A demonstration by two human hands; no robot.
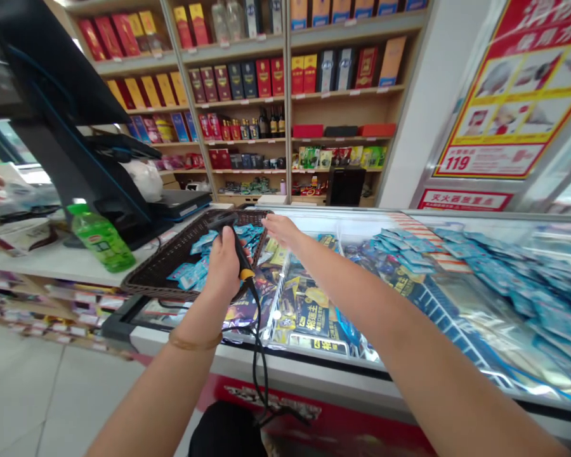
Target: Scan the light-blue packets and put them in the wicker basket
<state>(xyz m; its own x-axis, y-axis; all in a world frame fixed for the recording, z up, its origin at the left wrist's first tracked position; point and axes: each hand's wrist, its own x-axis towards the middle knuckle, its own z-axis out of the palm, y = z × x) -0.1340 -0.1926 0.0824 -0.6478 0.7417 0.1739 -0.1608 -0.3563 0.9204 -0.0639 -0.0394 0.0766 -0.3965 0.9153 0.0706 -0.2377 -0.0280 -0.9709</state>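
Note:
My left hand (224, 260) is closed round the handle of a black handheld barcode scanner (240, 251) with a yellow-orange end. Its head is over a dark brown woven basket (157, 291). Several small light-blue packets (190, 274) lie inside the basket. My right hand (282, 230) reaches to the basket's far right corner, its fingers at the rim; the thumb side is partly hidden. From the scanner a black cable (257, 346) hangs down in front of the freezer. The basket rests across the counter's end and the freezer's left edge.
A chest freezer (333, 371) holds packaged goods in wire dividers, with many blue packets (518, 279) spread on the glass at right. A green drink bottle (102, 238) leans beside the dark checkout monitor (52, 70). Shelves of boxes (285, 105) stand behind.

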